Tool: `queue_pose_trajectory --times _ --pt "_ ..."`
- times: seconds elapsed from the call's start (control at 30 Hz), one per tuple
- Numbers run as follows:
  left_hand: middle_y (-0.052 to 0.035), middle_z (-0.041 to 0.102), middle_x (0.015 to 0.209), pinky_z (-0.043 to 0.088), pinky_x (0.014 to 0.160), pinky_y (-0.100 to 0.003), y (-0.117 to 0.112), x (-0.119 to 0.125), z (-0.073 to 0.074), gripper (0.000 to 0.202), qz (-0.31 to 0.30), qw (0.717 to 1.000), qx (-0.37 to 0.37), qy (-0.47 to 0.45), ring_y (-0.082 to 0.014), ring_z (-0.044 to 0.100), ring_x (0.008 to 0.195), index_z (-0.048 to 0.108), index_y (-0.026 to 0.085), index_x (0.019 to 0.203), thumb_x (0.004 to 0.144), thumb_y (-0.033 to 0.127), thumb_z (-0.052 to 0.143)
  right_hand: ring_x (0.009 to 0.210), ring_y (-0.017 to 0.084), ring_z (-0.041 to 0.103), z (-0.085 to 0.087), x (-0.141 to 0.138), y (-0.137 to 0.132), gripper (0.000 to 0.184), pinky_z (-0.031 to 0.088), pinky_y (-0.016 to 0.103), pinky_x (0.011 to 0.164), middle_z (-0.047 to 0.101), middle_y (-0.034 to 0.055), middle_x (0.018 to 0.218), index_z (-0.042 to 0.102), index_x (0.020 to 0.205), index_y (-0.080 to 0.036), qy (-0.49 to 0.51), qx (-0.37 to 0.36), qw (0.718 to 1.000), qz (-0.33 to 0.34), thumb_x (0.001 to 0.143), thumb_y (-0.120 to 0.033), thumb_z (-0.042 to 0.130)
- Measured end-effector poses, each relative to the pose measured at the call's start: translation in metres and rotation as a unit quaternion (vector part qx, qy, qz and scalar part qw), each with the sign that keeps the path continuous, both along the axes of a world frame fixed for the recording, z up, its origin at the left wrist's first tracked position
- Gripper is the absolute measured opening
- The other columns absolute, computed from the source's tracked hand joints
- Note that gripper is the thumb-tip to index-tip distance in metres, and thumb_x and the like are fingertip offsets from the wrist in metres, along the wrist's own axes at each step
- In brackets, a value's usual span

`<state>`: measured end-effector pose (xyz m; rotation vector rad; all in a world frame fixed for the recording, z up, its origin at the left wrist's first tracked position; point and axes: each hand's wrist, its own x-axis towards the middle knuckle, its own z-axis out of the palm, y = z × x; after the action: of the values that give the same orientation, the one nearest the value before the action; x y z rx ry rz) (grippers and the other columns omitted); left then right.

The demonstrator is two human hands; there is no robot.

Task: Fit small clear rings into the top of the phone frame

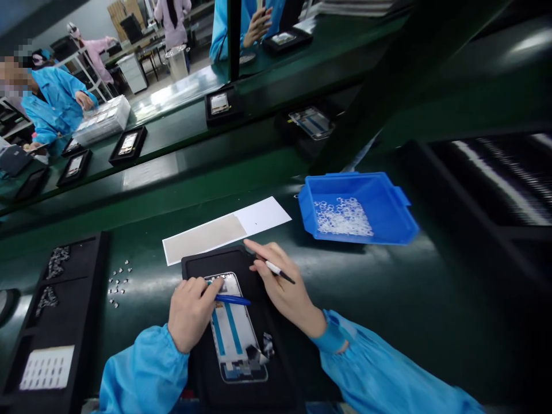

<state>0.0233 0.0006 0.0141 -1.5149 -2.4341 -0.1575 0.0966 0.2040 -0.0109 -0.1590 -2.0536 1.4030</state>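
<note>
A phone housing (230, 339) with blue strips and a white inner face lies on a black tray (202, 397) in front of me. My left hand (190, 310) rests on its upper left part, fingers curled around a blue pen-shaped tool (235, 299) that points right across the housing. The fingertips touch the housing's top end. Right of the tray's upper edge is my right hand (288, 293), index finger stretched out, gripping a slim black-and-white tool (273, 268) whose exact kind I cannot make out. Dark film pieces (256, 353) stick up at the housing's lower right.
A blue bin (390, 213) of small white rings stands at right. Behind the tray lies a white-and-beige sheet (259, 215). At left are scattered small metal parts (118, 282) and a black parts tray (56, 316). Phones in black trays sit on the line beyond; co-workers are behind it.
</note>
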Motion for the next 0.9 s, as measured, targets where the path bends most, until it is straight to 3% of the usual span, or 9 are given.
queue_pose_trajectory --times 0.07,0.2,0.47,0.57,0.67,0.8,0.9 --pt "0.0001 0.052 0.073 0.036 0.057 -0.034 0.0 0.0 -0.005 0.03 0.003 1.0 -0.024 0.009 -0.0189 0.049 0.065 0.059 0.022 0.122 0.096 0.012 0.047 0.076 0.016 0.063 0.002 -0.001 0.0 0.033 0.06 0.029 0.059 0.06 0.0067 0.1 0.062 0.13 -0.026 0.007 -0.058 0.998 -0.009 0.101 -0.035 0.049" --pt "0.0004 0.055 0.077 0.039 0.06 -0.034 0.004 -0.001 -0.006 0.034 0.017 0.997 -0.081 -0.002 -0.0183 0.052 0.068 0.057 0.023 0.125 0.094 0.011 0.053 0.085 0.018 0.068 0.002 -0.003 -0.002 0.034 0.062 0.028 0.058 0.062 0.0099 0.117 0.06 0.126 -0.024 -0.011 -0.165 0.986 -0.001 0.101 -0.043 0.049" --pt "-0.0014 0.064 0.086 0.049 0.066 -0.034 0.012 -0.008 0.013 0.033 0.009 0.983 -0.162 -0.087 -0.019 0.063 0.073 0.06 0.024 0.124 0.091 0.017 0.06 0.067 0.017 0.067 0.004 -0.014 0.022 0.042 0.058 0.025 0.045 0.068 0.0066 0.091 0.064 0.094 -0.019 -0.033 -0.313 0.945 -0.088 0.075 -0.053 0.078" --pt "-0.0014 0.066 0.094 0.051 0.064 -0.032 0.025 -0.019 0.019 0.033 0.042 0.982 -0.14 -0.121 -0.0174 0.066 0.071 0.057 0.028 0.129 0.098 0.023 0.05 0.061 0.014 0.062 0.009 -0.022 0.035 0.05 0.056 0.023 0.042 0.065 0.0034 0.081 0.062 0.09 -0.019 -0.016 -0.338 0.932 -0.129 0.068 -0.059 0.081" --pt "-0.0042 0.066 0.111 0.053 0.062 -0.031 0.058 -0.036 0.023 0.035 0.068 0.984 -0.106 -0.125 -0.0193 0.07 0.079 0.053 0.03 0.134 0.102 0.035 0.042 0.057 0.012 0.059 0.013 -0.036 0.045 0.056 0.055 0.022 0.042 0.063 0.0015 0.076 0.057 0.088 -0.019 -0.044 -0.338 0.932 -0.126 0.067 -0.068 0.075" --pt "-0.0112 0.053 0.14 0.057 0.069 -0.036 0.102 -0.059 0.022 0.042 0.051 0.982 -0.131 -0.129 -0.0268 0.071 0.093 0.054 0.029 0.135 0.095 0.043 0.055 0.056 0.016 0.062 0.013 -0.058 0.056 0.057 0.055 0.025 0.043 0.066 0.0043 0.071 0.057 0.086 -0.018 -0.09 -0.303 0.944 -0.098 0.064 -0.067 0.075" --pt "-0.0129 0.053 0.142 0.057 0.074 -0.041 0.111 -0.069 0.019 0.039 0.03 0.976 -0.161 -0.143 -0.0296 0.071 0.094 0.061 0.028 0.128 0.093 0.045 0.058 0.059 0.019 0.066 0.01 -0.072 0.066 0.054 0.054 0.025 0.044 0.068 0.0067 0.069 0.059 0.081 -0.017 -0.118 -0.269 0.952 -0.085 0.06 -0.063 0.078"
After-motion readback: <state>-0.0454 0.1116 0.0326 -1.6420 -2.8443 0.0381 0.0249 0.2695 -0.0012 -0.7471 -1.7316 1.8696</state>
